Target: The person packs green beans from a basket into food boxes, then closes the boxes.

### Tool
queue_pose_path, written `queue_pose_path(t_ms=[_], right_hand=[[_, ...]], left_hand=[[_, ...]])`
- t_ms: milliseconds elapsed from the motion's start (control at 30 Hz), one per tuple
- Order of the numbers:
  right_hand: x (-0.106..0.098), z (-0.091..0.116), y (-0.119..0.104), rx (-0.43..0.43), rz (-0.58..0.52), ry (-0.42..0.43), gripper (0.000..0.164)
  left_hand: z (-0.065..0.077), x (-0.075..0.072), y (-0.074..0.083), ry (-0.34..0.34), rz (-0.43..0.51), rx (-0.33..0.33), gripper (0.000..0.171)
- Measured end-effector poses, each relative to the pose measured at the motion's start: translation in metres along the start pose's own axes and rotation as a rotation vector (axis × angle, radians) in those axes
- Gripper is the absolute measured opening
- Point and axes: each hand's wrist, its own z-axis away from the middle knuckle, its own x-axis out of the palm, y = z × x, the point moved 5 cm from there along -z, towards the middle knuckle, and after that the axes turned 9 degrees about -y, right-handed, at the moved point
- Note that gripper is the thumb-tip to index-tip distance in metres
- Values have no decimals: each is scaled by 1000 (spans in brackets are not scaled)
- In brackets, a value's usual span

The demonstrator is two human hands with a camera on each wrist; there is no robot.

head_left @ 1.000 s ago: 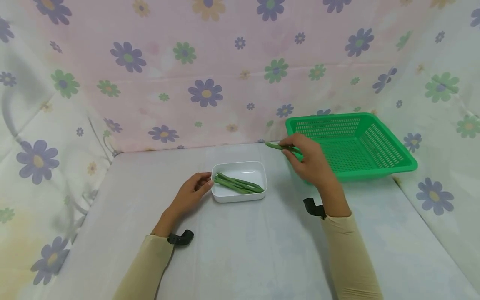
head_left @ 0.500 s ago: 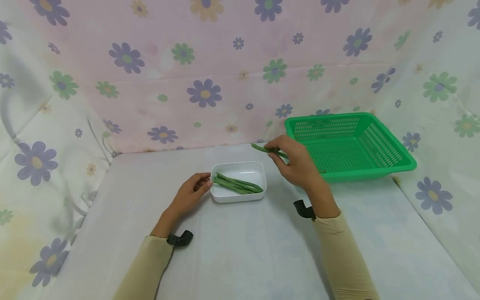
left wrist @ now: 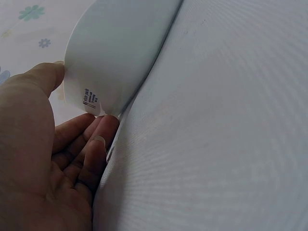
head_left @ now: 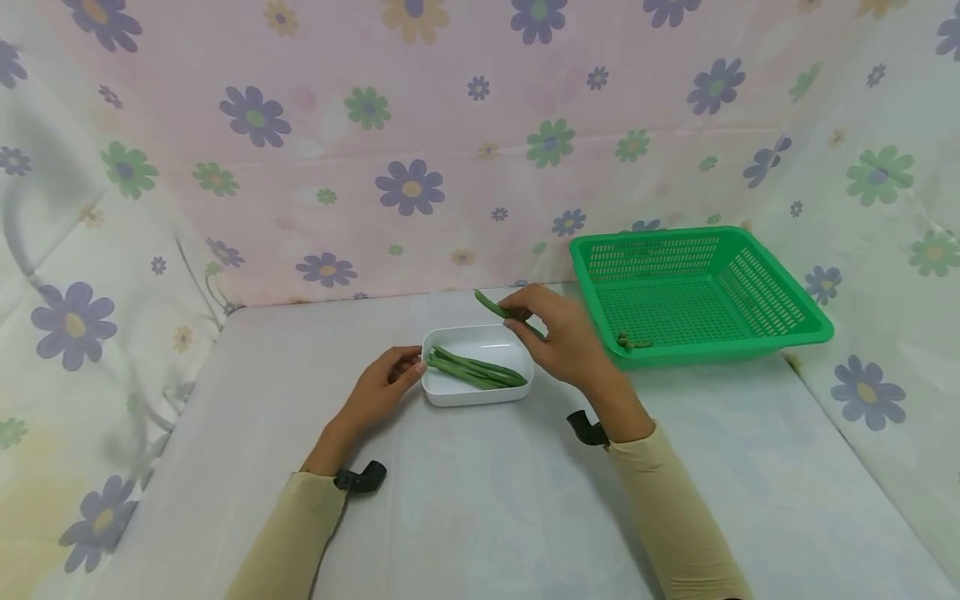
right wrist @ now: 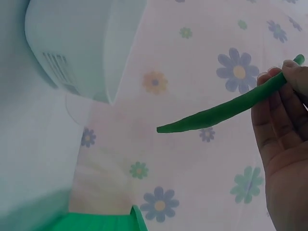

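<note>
**Flower-printed cloth backdrop point(head_left: 300, 208) and pale cloth-covered table point(head_left: 480, 517): one item held**

The rectangular green plastic basket point(head_left: 720, 352), slotted at the sides and meshed at the floor, stands on the table's far right. The rounded-corner rectangular white dish point(head_left: 476, 400) sits to its left, apart from it. Small dark print shows on the dish in the left wrist view, too small to read.

The left hand point(head_left: 378, 387) holds the dish at its left end, thumb at the rim, fingers bent at the foot. The right hand point(head_left: 566, 337) pinches a slender, smooth green bean point(right wrist: 216, 114) between thumb and fingers, raised near the dish's far right corner.

Seen from the head, the bean's long axis slants from upper left to lower right. In the right wrist view its narrowed, blunt tip points left and slightly down. It is gently bowed, evenly dark green.

Several similar beans point(head_left: 480, 372) lie bunched in the dish, roughly parallel, on a shallower slant. Small brownish-green bits point(head_left: 633, 342) rest in the basket's near left corner.
</note>
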Motion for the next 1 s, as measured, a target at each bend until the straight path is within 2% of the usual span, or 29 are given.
queue_pose_path(t_ms=[400,1000], right_hand=[[35,0,7,92,-146,-76,24],[76,9,20,190,-154,-229,24]], left_hand=[[0,0,1,5,-7,2,48],[0,0,0,9,-10,8,49]])
